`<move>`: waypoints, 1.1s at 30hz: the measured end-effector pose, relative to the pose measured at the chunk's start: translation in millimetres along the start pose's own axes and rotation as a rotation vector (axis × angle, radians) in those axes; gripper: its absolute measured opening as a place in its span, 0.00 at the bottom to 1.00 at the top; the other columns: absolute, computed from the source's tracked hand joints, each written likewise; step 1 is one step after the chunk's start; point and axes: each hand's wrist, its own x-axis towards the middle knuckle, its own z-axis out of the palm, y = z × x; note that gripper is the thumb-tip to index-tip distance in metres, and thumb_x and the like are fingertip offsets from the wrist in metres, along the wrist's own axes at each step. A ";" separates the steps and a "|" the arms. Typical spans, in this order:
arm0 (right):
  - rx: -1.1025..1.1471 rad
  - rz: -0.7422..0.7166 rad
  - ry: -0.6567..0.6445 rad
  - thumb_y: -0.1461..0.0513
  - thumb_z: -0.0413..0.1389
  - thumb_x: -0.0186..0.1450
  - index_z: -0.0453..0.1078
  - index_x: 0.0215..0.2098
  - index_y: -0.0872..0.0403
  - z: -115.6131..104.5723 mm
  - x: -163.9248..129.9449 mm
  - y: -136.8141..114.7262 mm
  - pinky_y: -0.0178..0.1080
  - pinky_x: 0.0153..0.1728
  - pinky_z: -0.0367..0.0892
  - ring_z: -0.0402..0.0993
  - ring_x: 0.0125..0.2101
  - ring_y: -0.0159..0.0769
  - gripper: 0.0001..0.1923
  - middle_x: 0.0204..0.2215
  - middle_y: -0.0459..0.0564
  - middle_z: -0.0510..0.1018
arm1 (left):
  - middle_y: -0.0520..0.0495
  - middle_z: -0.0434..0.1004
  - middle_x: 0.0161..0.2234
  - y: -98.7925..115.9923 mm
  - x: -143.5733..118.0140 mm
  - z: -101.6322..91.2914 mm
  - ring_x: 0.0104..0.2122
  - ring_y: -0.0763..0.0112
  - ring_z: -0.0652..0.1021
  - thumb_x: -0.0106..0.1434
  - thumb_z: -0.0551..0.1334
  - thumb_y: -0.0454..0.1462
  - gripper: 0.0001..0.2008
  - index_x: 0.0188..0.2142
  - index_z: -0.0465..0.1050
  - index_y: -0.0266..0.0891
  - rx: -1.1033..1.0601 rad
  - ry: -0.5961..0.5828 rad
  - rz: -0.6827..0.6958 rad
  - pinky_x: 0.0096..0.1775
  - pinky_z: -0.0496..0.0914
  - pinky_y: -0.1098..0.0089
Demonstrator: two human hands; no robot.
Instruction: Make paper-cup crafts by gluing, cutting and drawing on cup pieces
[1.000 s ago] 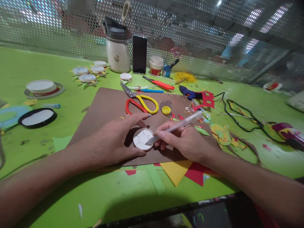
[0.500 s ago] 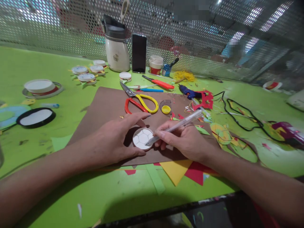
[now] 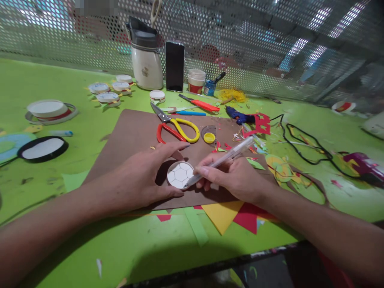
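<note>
Right hand (image 3: 232, 178) pinching a clear pen (image 3: 220, 161), tip down on the white disc (image 3: 180, 175) (hexagon lines drawn on it) lying on brown card (image 3: 132, 134), left hand (image 3: 144, 176) spread flat, fingers bracketing that disc just beside the pen tip.

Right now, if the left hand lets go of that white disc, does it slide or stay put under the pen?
The white disc looks thin and flat, so probably light and apt to slide on the brown sheet. The left hand brackets it while the pen tip presses its edge, so it may well shift or spin. Lying flat, it seems unlikely to roll.
</note>
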 end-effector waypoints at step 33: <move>0.041 0.002 0.006 0.61 0.62 0.64 0.73 0.31 0.54 1.8 -0.9 1.6 0.29 0.26 0.70 0.72 0.22 0.25 0.06 0.22 0.43 0.79 | 0.48 0.79 0.51 -3.4 -1.7 3.5 0.46 0.55 0.80 0.58 0.69 0.48 0.33 0.61 0.63 0.49 0.026 0.044 0.017 0.43 0.73 0.61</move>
